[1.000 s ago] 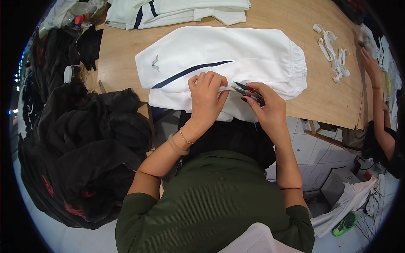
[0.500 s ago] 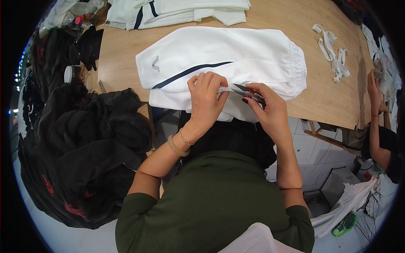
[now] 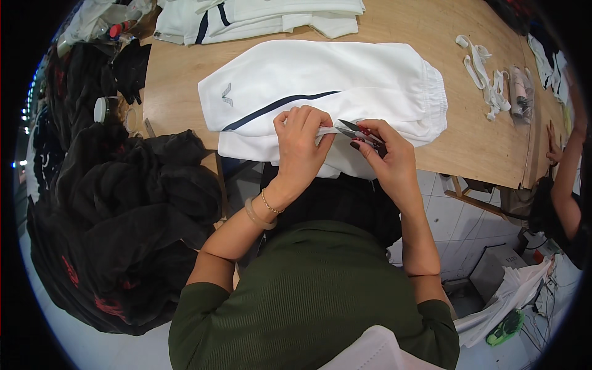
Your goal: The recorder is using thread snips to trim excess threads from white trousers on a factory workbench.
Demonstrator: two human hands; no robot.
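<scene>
White shorts [image 3: 364,69] with a gathered elastic waist at the right, a dark navy stripe and a small grey emblem lie flat before me. Their near edge hangs over the table edge toward my lap. My left hand [image 3: 301,145] is closed on a fold of that near edge, pinching the cloth between thumb and fingers. Close to its fingertips, my right hand [image 3: 393,159] grips small thread snips [image 3: 350,128] with dark blades and red on the handles. The blades are apart, their tips pointing left beside the pinched fold.
Folded white garments [image 3: 265,17] lie at the table's [image 3: 176,71] far side. White strips [image 3: 484,74] and a clear-wrapped package [image 3: 522,95] are at the right, near a co-worker's arm [image 3: 566,185]. Black garments [image 3: 123,209] are heaped at left, below a lidded jar [image 3: 105,110].
My right hand and the snips have shifted slightly left, while my left hand stays put. At the right, the co-worker's arms have moved and the clear-wrapped package now lies on the table.
</scene>
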